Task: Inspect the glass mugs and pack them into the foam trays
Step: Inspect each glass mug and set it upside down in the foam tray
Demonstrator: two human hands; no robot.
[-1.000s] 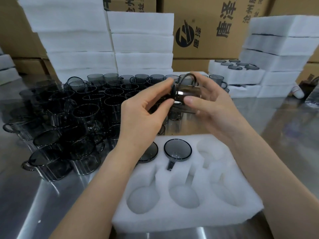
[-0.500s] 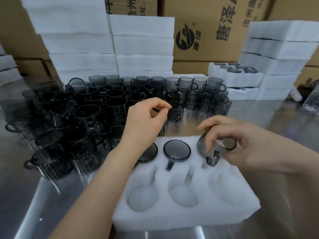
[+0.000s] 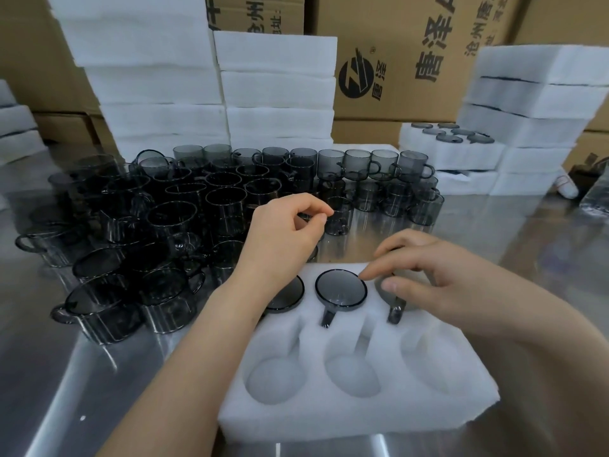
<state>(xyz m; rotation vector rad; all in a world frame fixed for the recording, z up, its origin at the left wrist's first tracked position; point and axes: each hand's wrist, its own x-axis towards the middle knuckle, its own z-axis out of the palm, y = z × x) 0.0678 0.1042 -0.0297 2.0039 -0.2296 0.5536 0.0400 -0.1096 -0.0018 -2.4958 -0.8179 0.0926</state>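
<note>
A second ago both hands held one mug up together over the tray. The left hand (image 3: 283, 235) has since let go and hovers above the tray's back left corner, fingers curled, thumb and forefinger tips nearly meeting, holding nothing. The right hand (image 3: 438, 285) has carried that mug (image 3: 395, 313) down into the back right pocket of the foam tray (image 3: 461, 384). Its fingers arch over the glass and its thumb lies on the rim, so we see only the handle pointing toward us. The two hands are now apart. We judge the inspection of this mug finished and its seating nearly done, though the hand hides whether it sits fully home.

Counting from the left, the loose mugs (image 3: 171, 225) crowd the steel table (image 3: 66, 390) in dozens, too overlapped for an exact tally. The tray has six pockets. The three in the back row are filled: the left mug (image 3: 290, 298) half hidden by the wrist, the middle mug (image 3: 341, 288) in plain view, and the one under the right hand. The three front pockets stand empty, so this tray is halfway packed. Farther right and back, a packed tray (image 3: 428, 153) shows about six dark mug rims. Three tall foam stacks (image 3: 148, 77) rise behind, in front of cardboard boxes (image 3: 395, 94).
</note>
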